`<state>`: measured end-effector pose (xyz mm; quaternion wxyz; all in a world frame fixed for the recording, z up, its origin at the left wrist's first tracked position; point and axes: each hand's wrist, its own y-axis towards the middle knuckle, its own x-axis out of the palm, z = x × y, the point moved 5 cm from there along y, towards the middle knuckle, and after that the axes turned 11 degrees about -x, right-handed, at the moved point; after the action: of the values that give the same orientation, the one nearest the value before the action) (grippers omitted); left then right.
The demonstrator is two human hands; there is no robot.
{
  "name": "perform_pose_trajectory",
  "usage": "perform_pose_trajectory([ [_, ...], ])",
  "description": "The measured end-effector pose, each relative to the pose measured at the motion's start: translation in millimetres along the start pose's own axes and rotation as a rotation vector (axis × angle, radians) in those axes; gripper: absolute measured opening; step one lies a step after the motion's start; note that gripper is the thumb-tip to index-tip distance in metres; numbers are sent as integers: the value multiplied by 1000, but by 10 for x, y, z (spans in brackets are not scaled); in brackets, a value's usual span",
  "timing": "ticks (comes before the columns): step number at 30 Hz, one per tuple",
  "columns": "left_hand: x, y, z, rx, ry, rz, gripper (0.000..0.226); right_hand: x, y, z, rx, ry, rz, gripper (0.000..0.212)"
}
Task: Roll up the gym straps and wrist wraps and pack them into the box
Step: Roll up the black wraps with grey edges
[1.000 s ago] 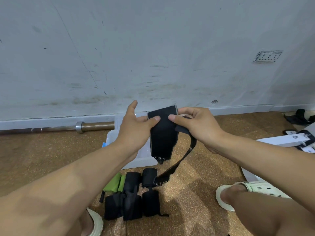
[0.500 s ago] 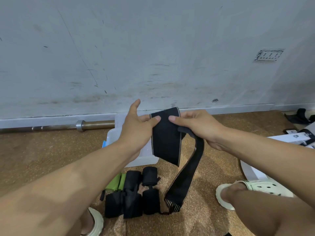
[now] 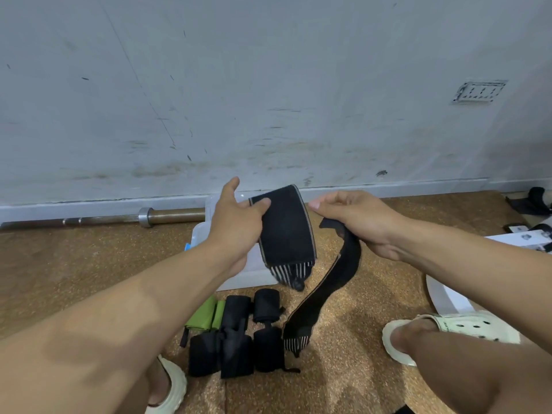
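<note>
Where it hangs, the black wrist wrap (striped ends) droops.

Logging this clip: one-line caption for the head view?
Both hands, left hand and right hand, hold a black wrist wrap above the clear box, rolled wraps on the floor.

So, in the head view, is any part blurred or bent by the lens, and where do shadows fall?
Head view: the striped end of the black wrap under the left hand is motion-blurred; the skirting line curves from the wide lens; soft arm shadows fall on the brown floor; light is even, no glare.
</note>
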<state>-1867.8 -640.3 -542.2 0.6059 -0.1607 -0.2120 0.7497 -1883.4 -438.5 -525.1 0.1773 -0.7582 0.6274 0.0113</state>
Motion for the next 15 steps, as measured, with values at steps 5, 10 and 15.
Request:
perform_pose_trajectory([
  [5, -29, 15, 98, -16, -75, -30, 81, 28, 19, 88, -62, 7, -45, 15],
  [10, -40, 19, 147, 3, -120, -51, 84, 93, -23, 1, -78, 34, -133, 40],
  [15, -9, 0, 148, -8, -97, -92, 86, 142, -46, 33, -88, 19, -57, 22],
])
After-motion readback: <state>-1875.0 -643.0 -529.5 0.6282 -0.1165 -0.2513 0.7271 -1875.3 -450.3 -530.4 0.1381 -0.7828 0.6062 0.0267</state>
